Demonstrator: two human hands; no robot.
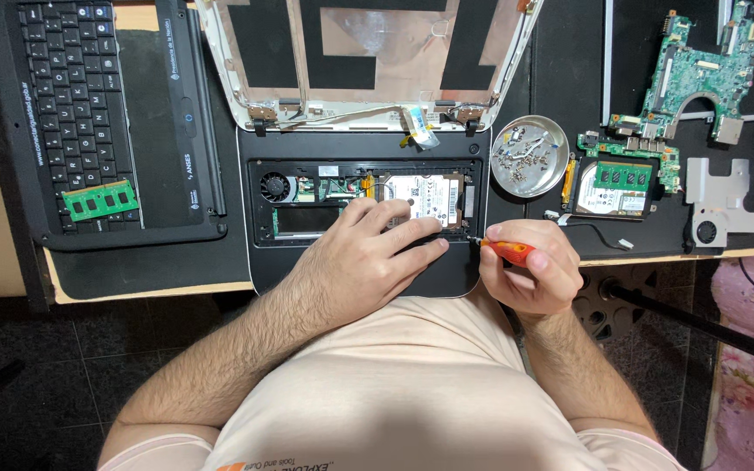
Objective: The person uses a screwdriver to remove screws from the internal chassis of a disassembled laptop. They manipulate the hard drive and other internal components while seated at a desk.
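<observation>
An opened black laptop base lies in front of me, its insides exposed: a fan at the left and a hard drive at the right. My left hand rests flat on the base, fingers spread over the lower edge of the hard drive. My right hand grips an orange-handled screwdriver, its tip pointing at the right edge of the base near the drive. The detached white screen lid lies open behind the base.
A removed keyboard panel with a green memory stick on it lies at the left. A round metal dish of screws, a second hard drive, a green motherboard and a fan bracket sit at the right.
</observation>
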